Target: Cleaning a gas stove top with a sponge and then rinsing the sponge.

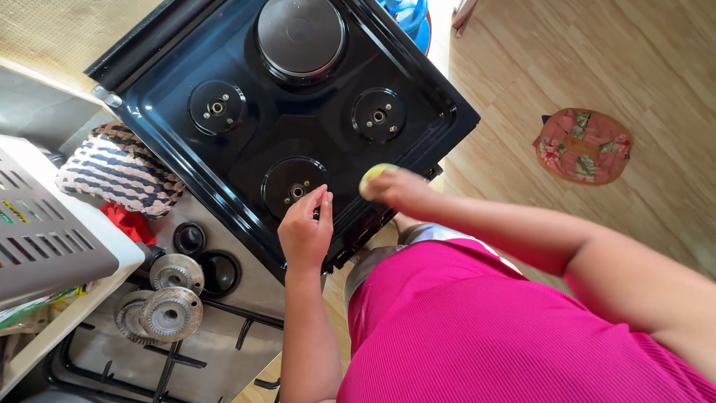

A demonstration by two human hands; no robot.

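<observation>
Head view: the right hand (395, 188) was clenched around a yellow-green sponge (373, 175), pressing it on the black stovetop (328, 149) near its front edge. The left hand (304, 227) rested half-curled, grasping nothing, beside the front burner (294, 186).

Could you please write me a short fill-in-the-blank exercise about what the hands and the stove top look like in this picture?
1. The right hand presses a yellow-green ____ onto the black stove top.
2. The left hand rests beside the ____ burner base.
3. The removed burner caps lie to the ____ of the stove.
4. A round cushion lies on the ____ floor.

Missing words: sponge; nearest; left; wooden
</observation>
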